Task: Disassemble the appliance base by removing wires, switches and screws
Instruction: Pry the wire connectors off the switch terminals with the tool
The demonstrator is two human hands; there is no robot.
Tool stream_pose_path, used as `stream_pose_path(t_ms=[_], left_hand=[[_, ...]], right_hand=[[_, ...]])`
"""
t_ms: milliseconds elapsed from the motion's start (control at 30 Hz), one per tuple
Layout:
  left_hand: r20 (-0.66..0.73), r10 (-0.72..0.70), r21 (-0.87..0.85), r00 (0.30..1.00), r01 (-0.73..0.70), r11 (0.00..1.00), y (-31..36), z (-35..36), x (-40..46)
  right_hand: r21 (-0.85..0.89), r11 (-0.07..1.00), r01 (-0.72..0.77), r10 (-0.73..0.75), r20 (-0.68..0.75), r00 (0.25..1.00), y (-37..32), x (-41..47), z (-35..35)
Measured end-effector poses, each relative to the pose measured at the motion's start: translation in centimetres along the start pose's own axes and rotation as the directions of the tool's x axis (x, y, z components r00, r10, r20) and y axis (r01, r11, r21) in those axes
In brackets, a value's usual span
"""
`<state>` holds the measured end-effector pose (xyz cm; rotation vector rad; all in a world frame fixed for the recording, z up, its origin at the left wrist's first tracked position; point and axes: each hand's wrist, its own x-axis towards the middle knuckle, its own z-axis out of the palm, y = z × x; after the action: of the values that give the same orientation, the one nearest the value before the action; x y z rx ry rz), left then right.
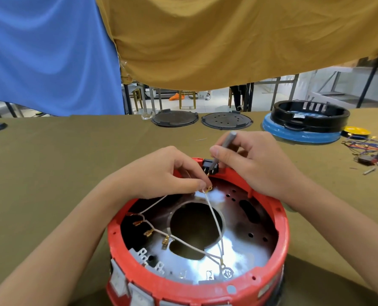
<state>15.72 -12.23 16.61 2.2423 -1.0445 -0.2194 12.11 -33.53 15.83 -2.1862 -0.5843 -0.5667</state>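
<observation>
A red round appliance base [282, 235] sits upside down in front of me, its shiny metal plate [239, 250] exposed. White wires [214, 219] with brass spade connectors run across the inside. My left hand [161, 173] pinches one white wire by its brass terminal [208, 189] near the far rim. My right hand [256, 162] grips a grey screwdriver [224, 146], whose tip points down at the black power socket [210, 167] set in the far rim. A screw with a ring terminal [227, 273] holds wires near the front.
The table [62, 162] is covered in olive cloth. Two dark round plates [174, 118] [226, 120] lie at the far edge. At the right, a black ring [309, 117] rests on a blue base [300, 135], beside loose coloured wires, switches and screws [371, 151].
</observation>
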Motion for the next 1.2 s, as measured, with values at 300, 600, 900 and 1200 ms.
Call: stream_pose_path(t_ms=[300,600,900,1200], left_hand=[[0.02,0.003,-0.017,1.0,-0.002,1.0,-0.3,0.0,0.0],[0.013,-0.01,-0.005,1.0,0.01,1.0,-0.1,0.0,-0.1],[0.009,-0.014,-0.002,1.0,0.015,1.0,0.3,0.0,-0.2],[-0.073,0.043,-0.081,0.996,-0.049,0.996,0.3,-0.3,-0.7]], right_hand=[[-0.067,0.996,0.052,-0.049,0.046,0.998,-0.1,0.0,-0.1],[0.2,0.97,-0.138,0.144,-0.011,0.99,0.7,0.3,0.2],[0.072,0.997,-0.036,0.037,-0.018,0.999,0.3,0.0,0.0],[0.227,0.972,-0.053,0.06,-0.024,0.998,0.7,-0.2,0.1]])
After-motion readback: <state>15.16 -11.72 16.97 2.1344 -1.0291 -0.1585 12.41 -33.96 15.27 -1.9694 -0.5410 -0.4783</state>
